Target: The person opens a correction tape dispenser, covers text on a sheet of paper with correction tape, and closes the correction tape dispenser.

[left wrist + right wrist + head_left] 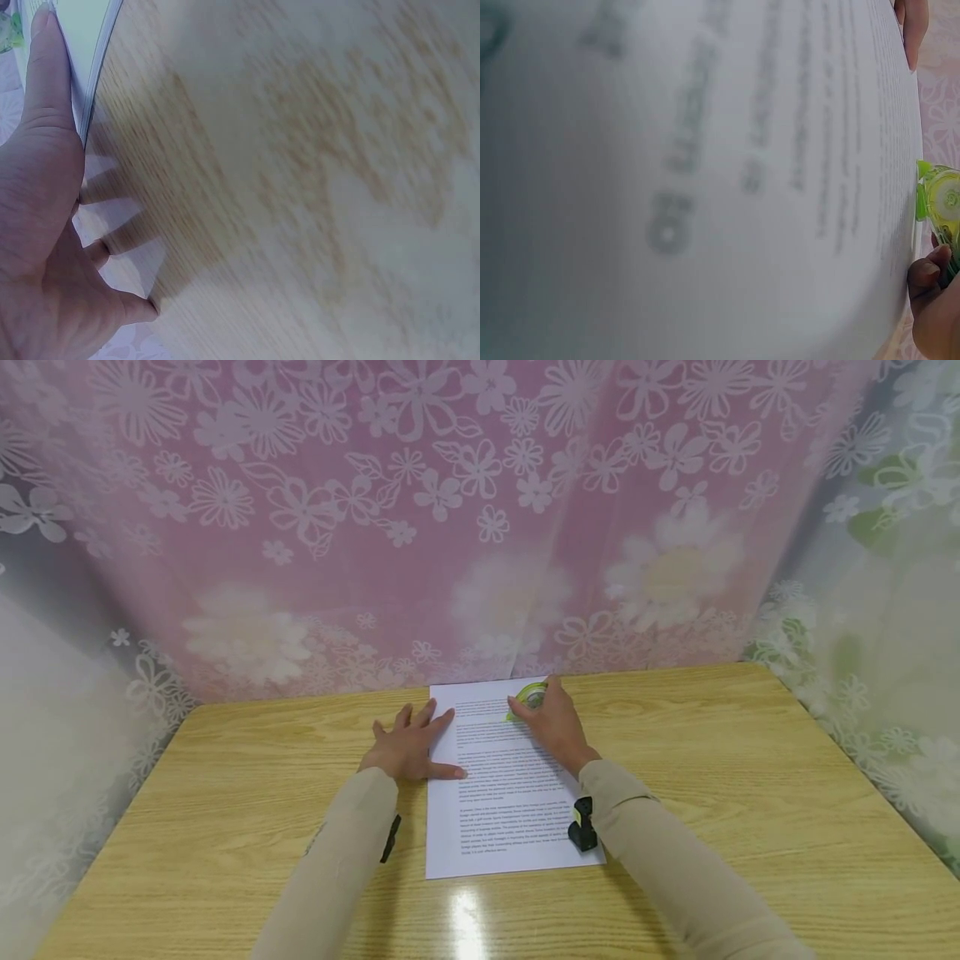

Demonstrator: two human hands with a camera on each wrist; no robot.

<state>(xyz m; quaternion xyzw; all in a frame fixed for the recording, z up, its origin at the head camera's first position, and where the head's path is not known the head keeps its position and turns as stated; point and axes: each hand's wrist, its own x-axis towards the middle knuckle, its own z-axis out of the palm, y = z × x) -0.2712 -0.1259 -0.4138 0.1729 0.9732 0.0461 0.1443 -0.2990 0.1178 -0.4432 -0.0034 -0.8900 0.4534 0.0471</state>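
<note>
Work: seemingly under way, unfinished; amount done unclear | right grip: pinches clear green plastic tape dispenser, tip at white printed paper sheet beneath | left grip: fingers spread, rests across sheet's left edge

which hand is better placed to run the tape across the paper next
Right grip, probably: it holds the tape at the upper part of the paper, while the left grip lies spread across the paper's left edge.

A glossy wood-grain table bears printed white paper, lying flat at its far edge
</note>
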